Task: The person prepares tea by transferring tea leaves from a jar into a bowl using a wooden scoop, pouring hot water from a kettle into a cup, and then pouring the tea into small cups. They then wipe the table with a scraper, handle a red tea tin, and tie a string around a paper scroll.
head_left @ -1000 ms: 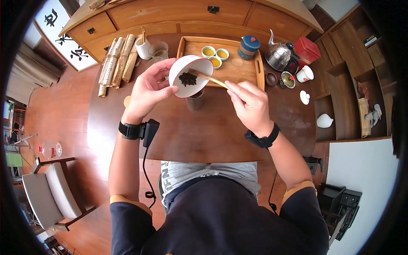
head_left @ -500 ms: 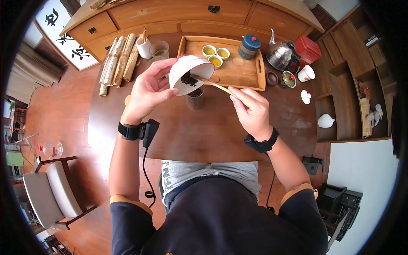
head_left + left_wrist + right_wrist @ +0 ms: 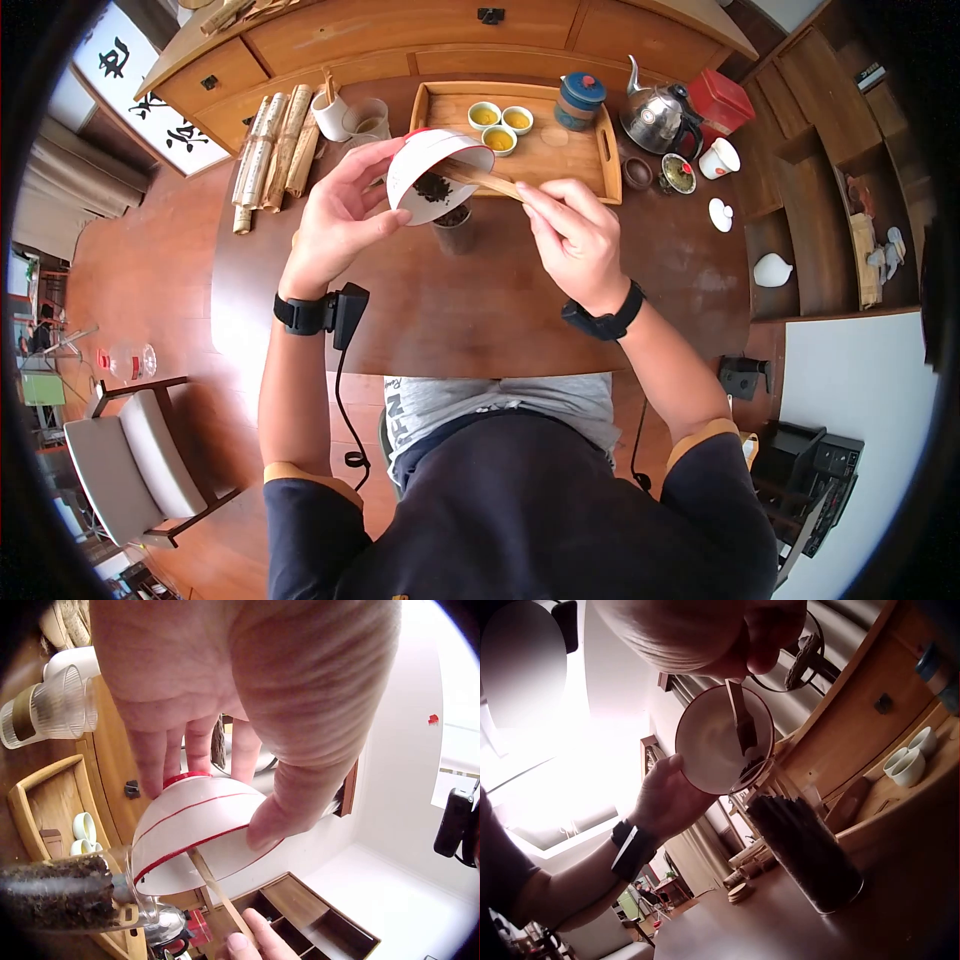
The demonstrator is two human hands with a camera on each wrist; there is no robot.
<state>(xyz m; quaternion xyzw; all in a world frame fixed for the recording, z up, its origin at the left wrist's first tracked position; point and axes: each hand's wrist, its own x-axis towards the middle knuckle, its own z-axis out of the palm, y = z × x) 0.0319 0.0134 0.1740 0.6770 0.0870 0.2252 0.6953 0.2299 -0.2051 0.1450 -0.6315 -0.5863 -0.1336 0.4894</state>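
My left hand (image 3: 340, 220) holds a white bowl (image 3: 403, 172) with a red rim, thumb at the rim and fingers at the red foot. The bowl tilts to the right, and dark tea leaves (image 3: 433, 187) lie inside it. Between thumb and fingers my right hand (image 3: 583, 240) pinches a thin wooden tea scoop (image 3: 490, 180), whose far end is inside the bowl. Under the bowl's lower rim stands a clear glass jar (image 3: 802, 851) filled with dark leaves. In the left wrist view the bowl's rim overlaps the jar's mouth.
Behind the bowl, a wooden tray (image 3: 560, 172) bears three small cups (image 3: 500, 140) of yellow tea and a blue-lidded jar (image 3: 580, 100). A steel kettle (image 3: 655, 120), a red box (image 3: 720, 100) and a lidless gaiwan (image 3: 678, 175) stand at right. Bamboo scrolls (image 3: 270, 150) lie at left.
The bowl has tipped further toward the jar, and the leaves in it have slid lower and dwindled. The scoop has moved within the bowl, at one point closer to its lower rim.
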